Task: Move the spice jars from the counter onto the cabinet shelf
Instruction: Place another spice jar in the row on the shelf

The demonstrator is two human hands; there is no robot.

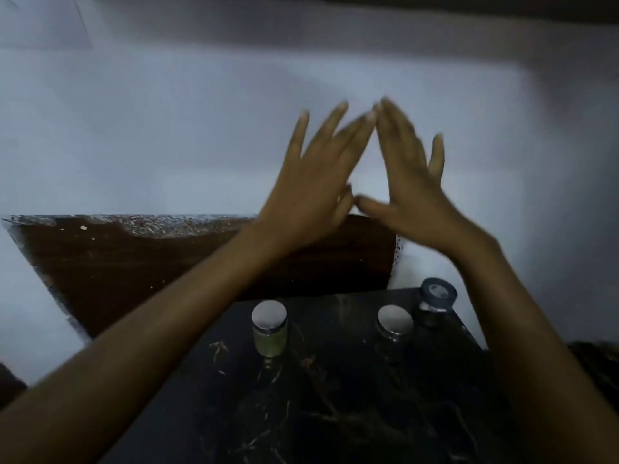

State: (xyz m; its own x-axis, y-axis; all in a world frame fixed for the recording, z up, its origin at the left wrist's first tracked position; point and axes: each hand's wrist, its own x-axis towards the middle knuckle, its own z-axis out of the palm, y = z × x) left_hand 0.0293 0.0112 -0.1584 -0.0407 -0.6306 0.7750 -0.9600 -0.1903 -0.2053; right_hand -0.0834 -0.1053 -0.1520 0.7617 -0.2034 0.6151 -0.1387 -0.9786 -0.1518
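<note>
Three spice jars stand on the black marble counter [335, 396]. One with a silver lid and greenish contents [270, 328] is at the left, a second silver-lidded jar [394, 324] is to its right, and a blue-lidded jar [435, 301] stands at the far right corner. A brown wooden shelf [134, 262] runs behind the counter, along the white wall. My left hand [311, 182] and my right hand [412, 182] are raised above the jars with straight, spread fingers. Their fingertips nearly meet, and neither holds anything.
The white wall [167, 128] fills the background. The shelf's back edge carries pale speckled wear [160, 222]. A dark edge [368, 1] runs along the top of the view. The counter's right edge drops off near the blue-lidded jar.
</note>
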